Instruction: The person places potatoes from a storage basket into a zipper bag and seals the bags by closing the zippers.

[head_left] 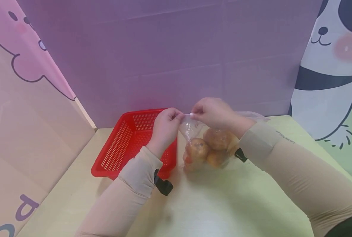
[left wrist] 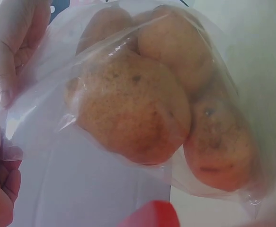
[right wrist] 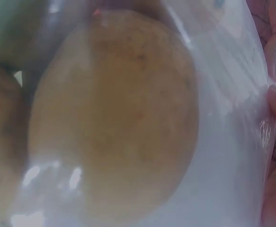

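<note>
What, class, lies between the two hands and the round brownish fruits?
Only the clear plastic bag: the left hand and right hand pinch its top, and its film encloses the round brownish fruits.

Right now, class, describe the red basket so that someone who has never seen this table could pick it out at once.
Start at the pale table in front of the purple wall. The red basket sits toward its left rear, just left of the clear bag of fruit that the left hand and right hand pinch at the top. It alone is bright red, rectangular and slotted.
</note>
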Available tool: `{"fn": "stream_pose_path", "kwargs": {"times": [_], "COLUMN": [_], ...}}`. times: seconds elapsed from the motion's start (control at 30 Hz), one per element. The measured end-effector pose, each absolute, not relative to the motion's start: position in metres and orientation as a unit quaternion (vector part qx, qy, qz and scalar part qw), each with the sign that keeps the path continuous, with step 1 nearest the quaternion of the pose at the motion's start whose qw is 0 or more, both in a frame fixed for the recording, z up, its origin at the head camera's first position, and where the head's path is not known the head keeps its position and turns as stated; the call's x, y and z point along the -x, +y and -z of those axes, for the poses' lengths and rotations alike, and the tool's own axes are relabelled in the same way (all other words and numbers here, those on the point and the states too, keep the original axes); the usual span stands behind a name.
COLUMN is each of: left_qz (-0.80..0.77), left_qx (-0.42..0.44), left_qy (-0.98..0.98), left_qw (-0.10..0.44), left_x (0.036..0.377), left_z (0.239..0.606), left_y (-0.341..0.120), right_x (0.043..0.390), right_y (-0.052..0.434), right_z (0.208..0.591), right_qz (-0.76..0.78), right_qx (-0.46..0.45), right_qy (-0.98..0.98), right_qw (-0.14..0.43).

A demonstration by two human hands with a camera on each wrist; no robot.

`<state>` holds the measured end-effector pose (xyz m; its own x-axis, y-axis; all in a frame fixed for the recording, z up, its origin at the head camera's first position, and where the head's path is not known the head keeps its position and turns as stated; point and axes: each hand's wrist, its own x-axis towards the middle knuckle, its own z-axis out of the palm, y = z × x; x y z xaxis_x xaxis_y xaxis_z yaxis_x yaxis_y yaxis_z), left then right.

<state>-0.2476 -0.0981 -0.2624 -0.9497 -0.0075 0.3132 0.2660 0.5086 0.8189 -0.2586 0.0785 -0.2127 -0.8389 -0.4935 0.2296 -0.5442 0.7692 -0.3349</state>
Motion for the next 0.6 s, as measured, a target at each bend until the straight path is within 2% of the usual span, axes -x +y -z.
{"fn": "stream_pose_path", "kwargs": {"times": [0.6], "left_qz": [0.495], "left_qx": [0.059], "left_qy": [-0.858], "left_qw": [0.127], "left_x": [0.249], "left_z": [0.265], "left_y": [-0.105], "right_x": [0.259], "right_y": [0.1], "right_z": [0.214], "right_qz": [-0.195], "right_qx": [-0.268], "right_qy": [-0.942], "right_qw": [0.048]}}
